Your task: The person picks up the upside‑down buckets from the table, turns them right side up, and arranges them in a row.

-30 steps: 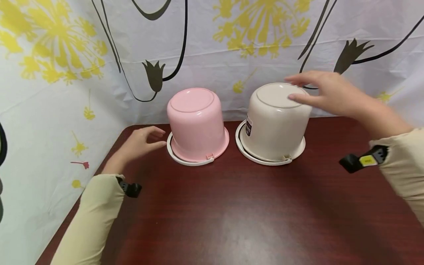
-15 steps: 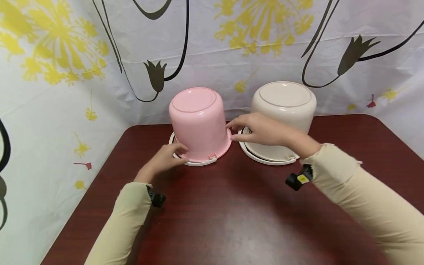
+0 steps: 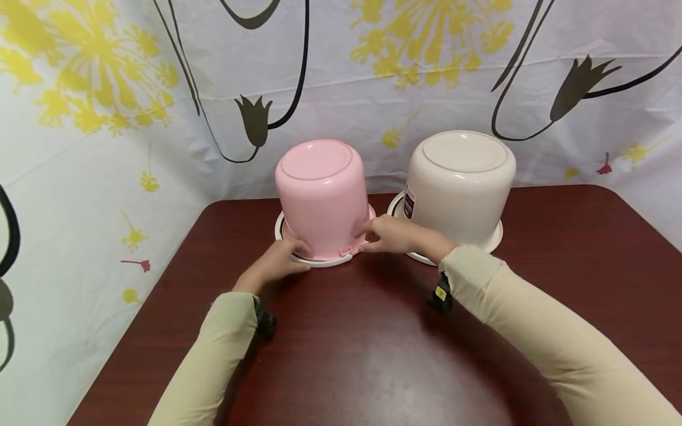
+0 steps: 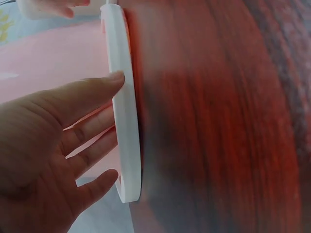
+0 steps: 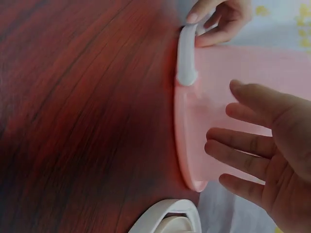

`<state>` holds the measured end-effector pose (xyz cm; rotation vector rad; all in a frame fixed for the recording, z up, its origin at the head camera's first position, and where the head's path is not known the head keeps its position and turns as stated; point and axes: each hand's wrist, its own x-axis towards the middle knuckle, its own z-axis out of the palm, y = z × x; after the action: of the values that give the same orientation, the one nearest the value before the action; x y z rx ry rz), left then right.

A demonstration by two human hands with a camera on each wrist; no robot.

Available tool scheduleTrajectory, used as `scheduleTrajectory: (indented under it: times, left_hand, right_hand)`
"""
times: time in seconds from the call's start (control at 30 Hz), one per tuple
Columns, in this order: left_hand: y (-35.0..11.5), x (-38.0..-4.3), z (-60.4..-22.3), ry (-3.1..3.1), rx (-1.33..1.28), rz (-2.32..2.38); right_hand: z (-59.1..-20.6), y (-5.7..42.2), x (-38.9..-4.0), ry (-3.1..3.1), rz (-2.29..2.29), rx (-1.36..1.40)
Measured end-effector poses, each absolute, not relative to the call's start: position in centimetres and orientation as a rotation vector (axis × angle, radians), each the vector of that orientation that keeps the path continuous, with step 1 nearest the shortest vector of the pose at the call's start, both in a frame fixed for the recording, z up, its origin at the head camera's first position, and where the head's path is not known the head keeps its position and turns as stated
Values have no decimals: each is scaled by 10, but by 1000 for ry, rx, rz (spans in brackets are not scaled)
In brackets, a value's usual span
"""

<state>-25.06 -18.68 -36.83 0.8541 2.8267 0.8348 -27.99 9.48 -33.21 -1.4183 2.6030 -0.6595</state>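
Note:
A pink bucket stands upside down on the dark red table, its white handle lying around the rim. My left hand is at the bucket's front left and pinches it at the handle, as the left wrist view shows: thumb over the outer side, fingers between handle and wall. At the front right, my right hand has its fingers spread and loosely bent beside the bucket's lower wall, close to the rim.
To the right, just beyond my right hand, a larger beige bucket with a dark label also sits upside down. A patterned cloth hangs behind the table and along its left side.
My right hand has come from above the beige bucket leftward and down to the pink bucket's right side. My left hand has moved right to its handle. Both buckets stand where they were.

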Motion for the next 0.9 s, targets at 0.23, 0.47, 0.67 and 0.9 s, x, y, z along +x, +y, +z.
scheduleTrajectory:
  times: [0.23, 0.47, 0.67, 0.9]
  left_hand:
    - [-186, -253, -366, 2821, 913, 745]
    - [-185, -254, -367, 2838, 943, 676]
    - [-185, -254, -368, 2863, 943, 670]
    - [-188, -254, -370, 2865, 921, 724]
  right_hand:
    - [-343, 91, -289, 2785, -313, -1244]
    - [-356, 92, -295, 2812, -282, -1254]
    - [-363, 89, -296, 2863, -355, -1262]
    - [-368, 86, -292, 2958, -345, -1193]
